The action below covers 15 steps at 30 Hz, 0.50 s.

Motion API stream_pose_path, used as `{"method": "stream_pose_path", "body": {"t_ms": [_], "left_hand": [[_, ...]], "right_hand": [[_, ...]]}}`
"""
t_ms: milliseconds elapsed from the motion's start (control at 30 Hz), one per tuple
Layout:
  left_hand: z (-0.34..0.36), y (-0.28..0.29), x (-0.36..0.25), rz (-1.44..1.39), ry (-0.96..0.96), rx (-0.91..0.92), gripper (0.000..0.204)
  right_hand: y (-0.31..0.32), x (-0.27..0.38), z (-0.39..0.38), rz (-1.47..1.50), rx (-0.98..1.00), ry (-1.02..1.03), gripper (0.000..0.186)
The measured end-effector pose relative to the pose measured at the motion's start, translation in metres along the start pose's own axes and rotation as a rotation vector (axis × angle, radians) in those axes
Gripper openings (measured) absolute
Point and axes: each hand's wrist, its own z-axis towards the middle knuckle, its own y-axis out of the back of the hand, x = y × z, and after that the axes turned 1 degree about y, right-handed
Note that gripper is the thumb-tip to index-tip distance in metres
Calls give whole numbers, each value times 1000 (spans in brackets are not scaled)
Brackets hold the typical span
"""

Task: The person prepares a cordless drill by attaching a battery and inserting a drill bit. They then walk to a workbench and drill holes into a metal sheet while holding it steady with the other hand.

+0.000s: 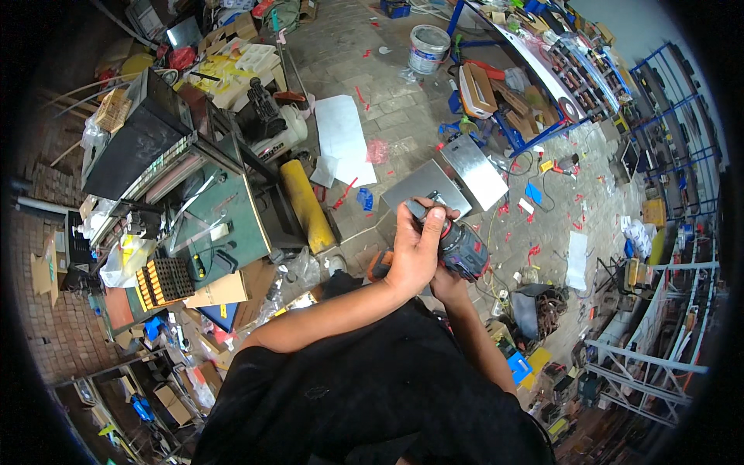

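Note:
In front of my chest I hold a dark grey and red cordless power tool (463, 253), drill-like in shape. My left hand (417, 252) is closed around its front end, thumb on top, and a small grey piece (418, 209) shows at the fingertips. Below the tool's body, my right hand (449, 287) is wrapped at its grip, mostly hidden by the tool. Just beyond my hands, a flat silver metal panel (411, 184) lies on the floor, beside a silver metal box (475, 172).
A green-topped workbench (225, 213) stands at left, with a yellow cylinder (306, 203) beside it. White sheets (341, 136) and red scraps lie on the paved floor. A bucket (428, 50), a blue-framed table (535, 139), cables and metal racks (643, 372) are farther right.

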Motion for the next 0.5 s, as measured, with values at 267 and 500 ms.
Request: {"method": "stream_pose_path", "body": {"t_ms": [267,500], "left_hand": [[3,3,3,2,19,-11,17],[7,3,2,-1,11,-11,17]], "right_hand": [[-3,-3,1,93,-48,-26,56],[-1,-7,4,8,-11,-47,60]]}}
